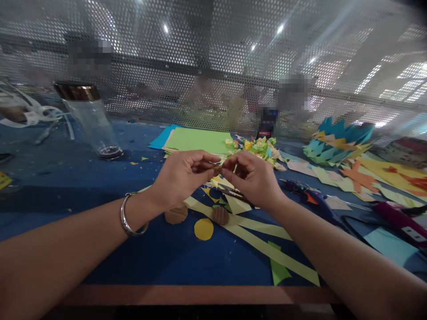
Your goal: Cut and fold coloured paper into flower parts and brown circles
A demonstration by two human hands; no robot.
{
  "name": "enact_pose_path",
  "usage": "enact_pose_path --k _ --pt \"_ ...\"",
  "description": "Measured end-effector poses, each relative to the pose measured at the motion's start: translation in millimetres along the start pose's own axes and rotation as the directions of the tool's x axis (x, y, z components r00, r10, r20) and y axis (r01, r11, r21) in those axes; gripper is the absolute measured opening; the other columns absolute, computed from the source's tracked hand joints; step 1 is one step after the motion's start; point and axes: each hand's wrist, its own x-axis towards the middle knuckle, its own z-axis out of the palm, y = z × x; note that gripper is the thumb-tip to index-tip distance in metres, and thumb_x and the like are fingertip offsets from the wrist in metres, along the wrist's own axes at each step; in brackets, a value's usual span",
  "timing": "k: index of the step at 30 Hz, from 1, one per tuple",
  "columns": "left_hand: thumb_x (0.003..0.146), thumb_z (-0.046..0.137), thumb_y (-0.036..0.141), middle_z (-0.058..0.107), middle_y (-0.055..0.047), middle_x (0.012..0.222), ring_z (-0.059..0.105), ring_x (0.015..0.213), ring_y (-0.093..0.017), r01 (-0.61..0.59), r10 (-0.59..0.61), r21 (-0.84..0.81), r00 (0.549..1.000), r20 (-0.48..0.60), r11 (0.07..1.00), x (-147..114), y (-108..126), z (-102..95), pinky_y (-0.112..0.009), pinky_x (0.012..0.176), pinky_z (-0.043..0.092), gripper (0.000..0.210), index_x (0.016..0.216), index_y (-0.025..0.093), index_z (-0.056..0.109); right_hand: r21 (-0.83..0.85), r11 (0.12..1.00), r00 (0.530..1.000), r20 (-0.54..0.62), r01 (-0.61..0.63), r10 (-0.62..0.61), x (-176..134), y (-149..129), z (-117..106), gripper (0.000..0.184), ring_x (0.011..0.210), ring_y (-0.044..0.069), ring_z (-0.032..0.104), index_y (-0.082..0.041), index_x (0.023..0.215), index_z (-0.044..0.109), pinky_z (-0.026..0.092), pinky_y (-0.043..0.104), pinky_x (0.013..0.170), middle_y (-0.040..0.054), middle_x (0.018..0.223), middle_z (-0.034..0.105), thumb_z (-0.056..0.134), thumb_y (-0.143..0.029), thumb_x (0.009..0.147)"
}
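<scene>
My left hand (180, 178) and my right hand (255, 180) meet over the middle of the table, fingertips almost touching. Both pinch a small, thin yellowish piece of paper (218, 167), mostly covered by the fingers. Below them on the blue tabletop lie a yellow paper circle (203, 229), a brown corrugated cardboard disc (220, 215) and another brown cardboard disc (176, 214) near my left wrist. Long pale-green paper strips (273, 253) run past the discs toward the lower right. Scissors (233, 192) lie partly hidden under my right hand among paper scraps.
Behind my hands are stacked coloured sheets (203, 140) and a pile of small paper pieces (262, 148). A glass bottle (91, 122) stands at left. On the right are a dark-blue glue gun (315, 200), a purple tool (398, 220), cables and a paper crown (338, 142). Perforated metal rises behind.
</scene>
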Motion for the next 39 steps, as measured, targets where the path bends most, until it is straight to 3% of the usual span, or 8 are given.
enact_pose_path --k 7,14,18,22,27,39 --pt "0.083 0.072 0.027 0.079 -0.004 0.097 0.075 0.092 -0.020 -0.070 0.069 0.031 0.997 0.020 0.997 0 -3 -0.3 -0.031 0.084 0.061 0.024 0.106 0.018 0.073 0.004 1.000 1.000 0.006 0.019 -0.019 0 1 1 0.005 0.057 0.008 0.048 -0.017 0.089 0.064 0.040 0.023 0.053 -0.0016 0.077 0.055 0.066 -0.018 0.084" --pt "0.081 0.073 0.028 0.078 -0.006 0.095 0.074 0.090 -0.021 -0.011 0.011 0.041 1.000 0.020 0.999 1 -4 0.1 -0.034 0.085 0.061 0.029 0.107 0.017 0.070 0.018 1.000 1.000 0.023 0.013 -0.014 1 -2 2 0.003 0.057 0.008 0.046 -0.017 0.082 0.063 0.038 0.023 0.053 -0.0019 0.074 0.055 0.065 -0.015 0.084" --pt "0.080 0.072 0.026 0.077 -0.006 0.089 0.073 0.084 -0.020 0.109 -0.107 -0.010 0.989 0.102 0.994 4 -6 -0.5 -0.031 0.077 0.060 0.021 0.097 0.016 0.070 0.089 0.995 0.998 0.046 -0.052 0.048 0 -1 1 0.008 0.053 0.007 0.046 -0.017 0.082 0.064 0.038 0.023 0.050 -0.0017 0.073 0.057 0.066 -0.023 0.086" --pt "0.084 0.067 0.034 0.074 -0.006 0.079 0.070 0.073 -0.017 0.155 -0.160 0.043 0.968 0.191 0.987 6 -9 -2.8 -0.028 0.068 0.056 0.020 0.085 0.014 0.070 0.159 0.979 0.988 0.099 -0.130 0.115 0 2 1 0.013 0.052 0.008 0.050 -0.017 0.086 0.064 0.040 0.024 0.050 -0.0005 0.074 0.061 0.067 -0.029 0.087" --pt "0.083 0.070 0.043 0.073 -0.006 0.077 0.068 0.071 -0.016 0.152 -0.151 0.012 0.964 0.217 0.988 6 -13 -4.5 -0.028 0.070 0.056 0.028 0.080 0.015 0.071 0.211 0.958 0.975 0.150 -0.193 0.163 2 3 1 0.016 0.051 0.008 0.053 -0.017 0.087 0.064 0.041 0.024 0.049 0.0002 0.074 0.062 0.067 -0.032 0.087" --pt "0.078 0.076 0.040 0.074 -0.007 0.077 0.070 0.074 -0.017 0.189 -0.168 -0.081 0.964 0.207 0.979 6 -10 -3.2 -0.030 0.073 0.057 0.026 0.078 0.014 0.072 0.354 0.887 0.948 0.217 -0.298 0.232 3 -1 -2 0.022 0.044 0.008 0.054 -0.015 0.087 0.064 0.042 0.022 0.041 -0.0003 0.071 0.061 0.070 -0.037 0.085"
